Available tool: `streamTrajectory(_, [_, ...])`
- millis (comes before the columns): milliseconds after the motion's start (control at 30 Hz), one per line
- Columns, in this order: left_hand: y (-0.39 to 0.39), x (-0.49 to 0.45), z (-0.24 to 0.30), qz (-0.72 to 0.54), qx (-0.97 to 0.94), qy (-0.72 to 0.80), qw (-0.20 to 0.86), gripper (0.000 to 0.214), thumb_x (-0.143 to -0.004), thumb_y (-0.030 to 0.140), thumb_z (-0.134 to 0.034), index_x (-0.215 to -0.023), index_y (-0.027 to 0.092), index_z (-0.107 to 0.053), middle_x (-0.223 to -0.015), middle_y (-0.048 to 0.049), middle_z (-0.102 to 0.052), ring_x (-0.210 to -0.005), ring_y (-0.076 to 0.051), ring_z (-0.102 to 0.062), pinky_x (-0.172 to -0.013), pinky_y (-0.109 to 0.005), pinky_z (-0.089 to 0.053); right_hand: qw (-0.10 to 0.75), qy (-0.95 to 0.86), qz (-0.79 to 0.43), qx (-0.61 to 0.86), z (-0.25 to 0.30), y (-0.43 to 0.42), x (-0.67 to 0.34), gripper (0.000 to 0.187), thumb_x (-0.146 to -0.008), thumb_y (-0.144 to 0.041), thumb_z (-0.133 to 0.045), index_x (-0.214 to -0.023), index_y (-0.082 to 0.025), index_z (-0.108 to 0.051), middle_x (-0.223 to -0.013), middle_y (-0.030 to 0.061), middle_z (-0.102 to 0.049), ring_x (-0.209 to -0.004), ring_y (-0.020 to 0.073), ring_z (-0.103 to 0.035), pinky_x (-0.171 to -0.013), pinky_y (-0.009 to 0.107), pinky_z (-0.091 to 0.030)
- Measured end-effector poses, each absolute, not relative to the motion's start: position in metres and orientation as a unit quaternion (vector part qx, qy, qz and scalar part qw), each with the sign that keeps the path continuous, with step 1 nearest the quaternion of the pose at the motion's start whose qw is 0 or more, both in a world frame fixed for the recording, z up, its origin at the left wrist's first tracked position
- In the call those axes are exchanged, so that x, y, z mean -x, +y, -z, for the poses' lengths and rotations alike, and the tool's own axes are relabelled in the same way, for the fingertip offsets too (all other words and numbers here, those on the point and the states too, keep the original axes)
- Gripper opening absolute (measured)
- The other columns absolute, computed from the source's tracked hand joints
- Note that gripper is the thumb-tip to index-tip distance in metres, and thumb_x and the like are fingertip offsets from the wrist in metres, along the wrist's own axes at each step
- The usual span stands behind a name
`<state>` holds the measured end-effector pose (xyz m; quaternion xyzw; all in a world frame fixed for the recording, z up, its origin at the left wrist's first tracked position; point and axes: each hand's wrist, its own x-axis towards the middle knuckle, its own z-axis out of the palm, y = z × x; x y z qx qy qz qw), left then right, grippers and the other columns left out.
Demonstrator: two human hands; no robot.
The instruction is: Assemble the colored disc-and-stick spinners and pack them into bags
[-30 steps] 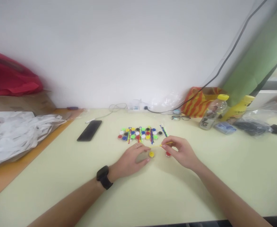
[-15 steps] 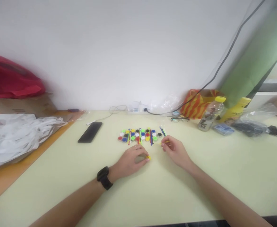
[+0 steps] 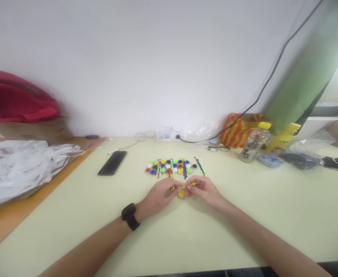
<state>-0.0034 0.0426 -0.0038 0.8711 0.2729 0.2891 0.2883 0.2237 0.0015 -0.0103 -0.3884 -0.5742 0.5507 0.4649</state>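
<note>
My left hand [image 3: 159,195] and my right hand [image 3: 206,192] meet over the table, fingertips nearly touching. Both are closed in a pinch on a thin yellow plastic stick [image 3: 192,184], partly covered by the fingers. A yellow round disc [image 3: 181,194] shows just below the fingertips; whether the left fingers touch it I cannot tell. Behind the hands lie rows of small coloured discs [image 3: 175,170] in red, blue, white, black, green and yellow. Bundles of thin coloured sticks [image 3: 185,169] lie across them, and another stick bundle [image 3: 199,166] lies at their right.
A black phone [image 3: 112,163] lies to the left, near white fabric bags [image 3: 21,169]. At the back are a power strip [image 3: 167,137] and glasses [image 3: 218,148]. A clear bottle [image 3: 254,143], a yellow bottle [image 3: 284,139] and a blue pack [image 3: 270,160] are at the right.
My right hand has moved left and toward me, away from the stick bundle, bringing the yellow stick to my left hand. The left hand has stayed nearly in place.
</note>
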Motion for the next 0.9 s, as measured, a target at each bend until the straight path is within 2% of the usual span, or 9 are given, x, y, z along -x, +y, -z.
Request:
streamTrajectory(100, [0.0422, 0.0042, 0.0042, -0.287, -0.87, 0.28, 0.286, 0.018, -0.105, 0.03, -0.054, -0.106, 0.024, -0.071, -0.096, -0.0024, -0.071, -0.089, -0.017, -0.064, -0.079, -0.029, -0.047, 0.432, -0.584, -0.549, 0.413, 0.0132, 0.0038, -0.2272, 0.027, -0.088, -0.044, -0.073, -0.089, -0.018, -0.067, -0.072, -0.0008, -0.064, -0.058, 0.0114, -0.056, -0.056, 0.026, -0.047])
streamTrajectory(200, [0.0413, 0.0047, 0.0036, -0.279, -0.875, 0.283, 0.276, 0.017, -0.104, 0.03, -0.056, -0.102, 0.023, -0.071, -0.091, -0.0018, -0.07, -0.083, -0.016, -0.062, -0.075, -0.028, -0.046, 0.414, -0.594, -0.539, 0.431, 0.0138, 0.0043, -0.2303, 0.022, -0.088, -0.039, -0.071, -0.089, -0.018, -0.065, -0.074, -0.0022, -0.06, -0.056, 0.0093, -0.048, -0.053, 0.024, -0.04])
streamTrajectory(400, [0.0421, 0.0074, 0.0019, -0.286, -0.876, 0.288, 0.262, 0.013, -0.1, 0.026, -0.059, -0.098, 0.024, -0.072, -0.091, -0.0008, -0.072, -0.085, -0.016, -0.064, -0.078, -0.029, -0.046, 0.392, -0.647, -0.489, 0.434, 0.0138, 0.0021, -0.2311, 0.016, -0.091, -0.034, -0.067, -0.087, -0.018, -0.064, -0.079, 0.0004, -0.061, -0.07, 0.0134, -0.053, -0.063, 0.026, -0.041])
streamTrajectory(533, [0.043, 0.0104, 0.0028, -0.284, -0.873, 0.29, 0.27, 0.009, -0.096, 0.022, -0.062, -0.098, 0.023, -0.071, -0.092, -0.0007, -0.073, -0.083, -0.016, -0.065, -0.075, -0.028, -0.047, 0.371, -0.674, -0.462, 0.441, 0.0121, -0.0015, -0.2299, 0.015, -0.094, -0.031, -0.063, -0.088, -0.018, -0.066, -0.077, 0.0, -0.061, -0.066, 0.0128, -0.049, -0.061, 0.026, -0.038])
streamTrajectory(633, [0.0422, 0.0104, 0.002, -0.275, -0.876, 0.29, 0.271, 0.013, -0.095, 0.023, -0.064, -0.105, 0.024, -0.071, -0.093, -0.0007, -0.073, -0.081, -0.016, -0.065, -0.074, -0.029, -0.048, 0.361, -0.682, -0.453, 0.446, 0.0111, -0.0034, -0.2296, 0.014, -0.094, -0.03, -0.061, -0.089, -0.018, -0.067, -0.076, -0.0005, -0.06, -0.064, 0.0124, -0.047, -0.06, 0.026, -0.037])
streamTrajectory(733, [0.0412, 0.0085, 0.0005, -0.26, -0.888, 0.268, 0.269, 0.017, -0.098, 0.028, -0.064, -0.112, 0.027, -0.073, -0.098, -0.0019, -0.073, -0.089, -0.018, -0.066, -0.08, -0.03, -0.05, 0.353, -0.689, -0.446, 0.449, 0.0115, -0.0035, -0.2297, 0.013, -0.094, -0.029, -0.061, -0.089, -0.018, -0.066, -0.074, -0.0012, -0.059, -0.063, 0.0123, -0.046, -0.059, 0.026, -0.036])
streamTrajectory(900, [0.0412, 0.0062, 0.0017, -0.261, -0.903, 0.236, 0.245, 0.019, -0.102, 0.03, -0.059, -0.111, 0.027, -0.076, -0.104, -0.0042, -0.074, -0.096, -0.02, -0.067, -0.086, -0.033, -0.052, 0.35, -0.696, -0.434, 0.453, 0.0136, -0.0019, -0.2302, 0.013, -0.095, -0.029, -0.06, -0.088, -0.019, -0.066, -0.073, -0.0015, -0.059, -0.062, 0.0125, -0.047, -0.058, 0.026, -0.036])
